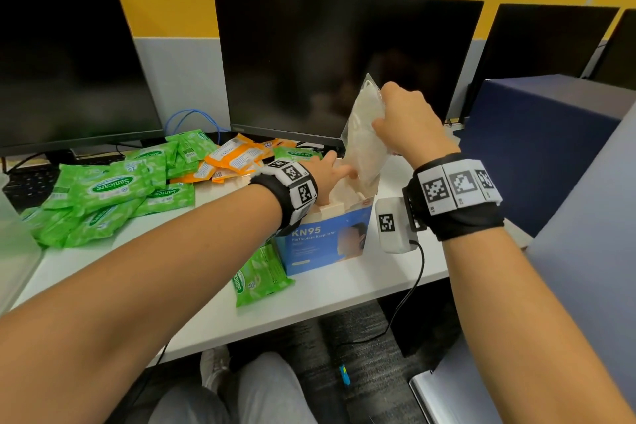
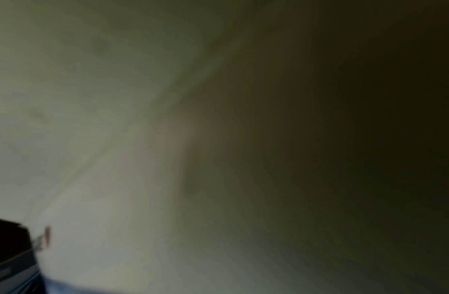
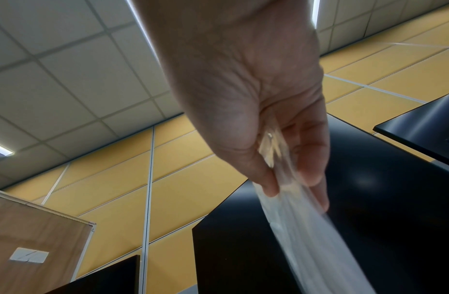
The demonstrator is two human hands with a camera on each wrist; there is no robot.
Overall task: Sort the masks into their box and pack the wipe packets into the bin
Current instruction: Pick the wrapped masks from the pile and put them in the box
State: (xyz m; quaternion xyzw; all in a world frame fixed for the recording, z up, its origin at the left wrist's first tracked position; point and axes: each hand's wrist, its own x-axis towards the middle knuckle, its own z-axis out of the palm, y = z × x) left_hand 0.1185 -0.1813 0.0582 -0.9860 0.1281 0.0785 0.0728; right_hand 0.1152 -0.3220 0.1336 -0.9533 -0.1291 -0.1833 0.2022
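A blue KN95 mask box [image 1: 321,241] stands open on the white desk [image 1: 344,289]. My right hand [image 1: 401,120] pinches a white mask in a clear bag [image 1: 364,138] and holds it upright, its lower end in the box opening. The right wrist view shows thumb and fingers of that hand [image 3: 293,191] clamped on the mask bag [image 3: 319,248]. My left hand [image 1: 332,170] reaches into the box top with fingers stretched out against the bag's lower part; their tips are hidden. Green wipe packets [image 1: 103,193] and orange packets [image 1: 237,155] lie heaped to the left. The left wrist view is dark and blurred.
One green packet [image 1: 258,275] lies in front of the box near the desk edge. A translucent bin wall [image 1: 15,244] shows at the far left. Black monitors [image 1: 337,62] line the back, and a navy partition [image 1: 537,148] stands to the right.
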